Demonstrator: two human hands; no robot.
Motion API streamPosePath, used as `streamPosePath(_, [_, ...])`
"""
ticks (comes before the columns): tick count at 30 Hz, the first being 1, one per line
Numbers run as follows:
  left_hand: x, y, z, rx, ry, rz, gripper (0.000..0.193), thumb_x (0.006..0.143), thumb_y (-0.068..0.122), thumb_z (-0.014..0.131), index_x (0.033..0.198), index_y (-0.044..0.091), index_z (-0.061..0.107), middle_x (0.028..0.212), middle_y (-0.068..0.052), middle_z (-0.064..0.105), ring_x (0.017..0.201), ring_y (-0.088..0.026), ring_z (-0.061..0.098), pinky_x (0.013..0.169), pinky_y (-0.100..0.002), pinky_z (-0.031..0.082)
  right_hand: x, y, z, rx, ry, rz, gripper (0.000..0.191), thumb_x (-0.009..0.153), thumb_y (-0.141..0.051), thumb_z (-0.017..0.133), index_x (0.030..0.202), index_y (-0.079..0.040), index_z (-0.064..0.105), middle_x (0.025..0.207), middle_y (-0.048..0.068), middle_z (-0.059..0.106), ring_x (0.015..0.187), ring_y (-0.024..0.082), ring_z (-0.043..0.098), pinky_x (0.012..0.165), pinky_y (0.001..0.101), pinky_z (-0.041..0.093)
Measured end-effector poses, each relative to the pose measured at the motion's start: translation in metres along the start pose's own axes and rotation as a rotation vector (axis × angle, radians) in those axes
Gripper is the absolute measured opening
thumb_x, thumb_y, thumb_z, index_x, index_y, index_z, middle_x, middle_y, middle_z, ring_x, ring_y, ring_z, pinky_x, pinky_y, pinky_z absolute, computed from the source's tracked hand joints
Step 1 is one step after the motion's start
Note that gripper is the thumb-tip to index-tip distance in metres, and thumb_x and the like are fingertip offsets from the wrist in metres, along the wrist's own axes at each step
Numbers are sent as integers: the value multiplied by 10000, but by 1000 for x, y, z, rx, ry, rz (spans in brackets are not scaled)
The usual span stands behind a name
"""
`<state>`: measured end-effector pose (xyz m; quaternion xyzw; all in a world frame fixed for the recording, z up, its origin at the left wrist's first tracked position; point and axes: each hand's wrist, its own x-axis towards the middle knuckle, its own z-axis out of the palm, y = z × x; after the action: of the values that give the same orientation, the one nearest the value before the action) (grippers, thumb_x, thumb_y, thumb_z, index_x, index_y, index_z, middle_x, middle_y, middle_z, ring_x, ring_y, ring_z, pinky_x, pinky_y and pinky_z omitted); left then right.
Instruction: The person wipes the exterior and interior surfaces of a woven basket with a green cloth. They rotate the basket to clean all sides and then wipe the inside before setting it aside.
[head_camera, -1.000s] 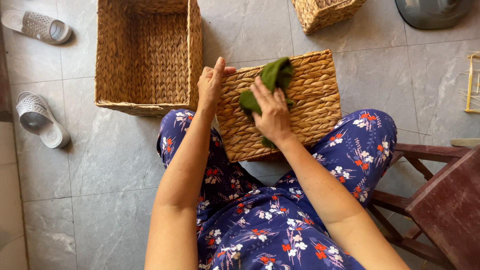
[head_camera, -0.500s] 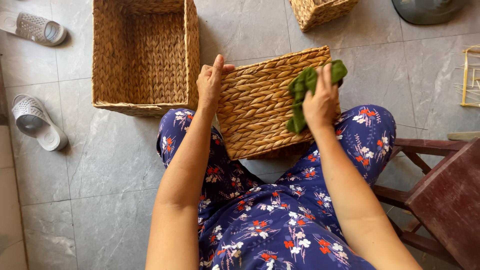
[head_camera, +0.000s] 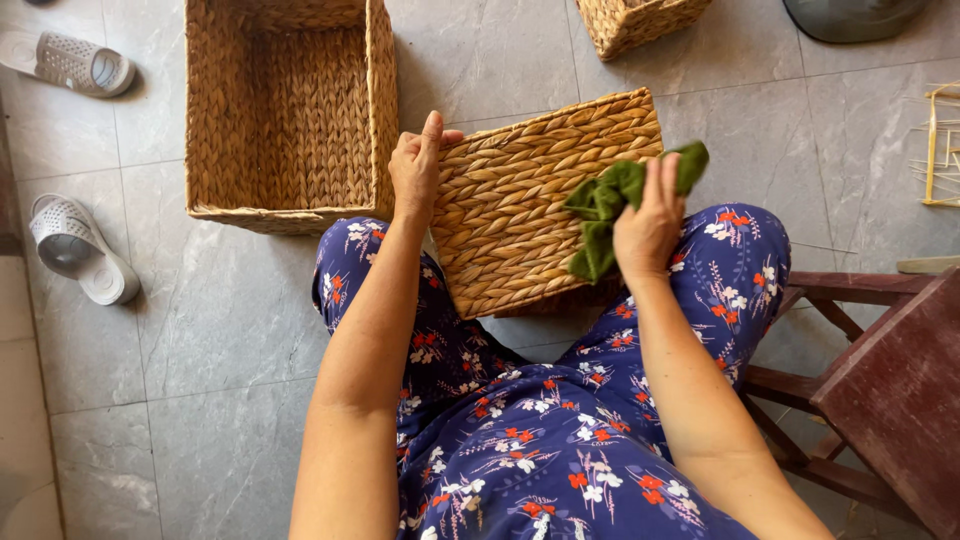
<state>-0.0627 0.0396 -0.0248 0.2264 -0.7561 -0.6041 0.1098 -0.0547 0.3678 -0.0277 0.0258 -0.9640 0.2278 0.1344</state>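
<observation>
While the woven basket (head_camera: 520, 200) is propped on the lap, tilted, its left edge is clasped by the left hand (head_camera: 418, 165). A green cloth (head_camera: 610, 205) is pressed to its right side under the right hand (head_camera: 648, 225), fingers closed over it. Wiping appears under way; another stroke across unwiped weave seems called for.

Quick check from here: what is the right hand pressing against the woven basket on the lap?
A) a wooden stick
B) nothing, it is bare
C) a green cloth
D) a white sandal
C: the right hand holds a bunched green cloth against the right side of the woven basket, while the left hand grips the basket's left edge.
</observation>
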Motion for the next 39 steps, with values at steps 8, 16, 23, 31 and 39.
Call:
streamPosePath(8, [5,1,2,-79,28,-11,620,938,660,535,961,127,852,994,-35,643,945,-161,658,870,-348,531,-42,-24,-17,-35,-82,-45,788,881,-34,698,1569,53,324,1671,252,181,1458,502,319,1209,532,258])
streamPosePath(16, [1,4,2,-27,70,13,502,945,561,607,936,120,846,939,-54,692,880,-179,676,821,-347,542,-76,-31,-21,155,-58,-145,632,765,138,549,1324,-125,682,1371,55,630,1279,289,532,1157,424,435])
streamPosePath(23, [-2,11,1,-135,67,21,445,962,488,637,937,97,848,962,-56,695,889,-165,668,849,-330,532,9,58,-11,223,371,260,378,856,-8,640,1224,-47,714,1173,152,689,1057,332,649,935,419,499])
streamPosePath(31, [17,-2,-7,24,115,-273,501,886,161,601,1376,62,635,1182,-150,509,1022,-265,558,896,-398,484,5,61,-12,487,86,438,289,938,-210,617,1096,6,727,920,184,726,827,248,652,798,389,493])
streamPosePath(39, [-1,3,-27,-467,-50,-224,623,882,189,605,1470,21,490,1365,-98,597,1223,-230,589,992,-339,494,-7,66,-22,976,225,357,282,938,-90,549,1113,42,726,1001,44,736,888,134,650,823,277,533])
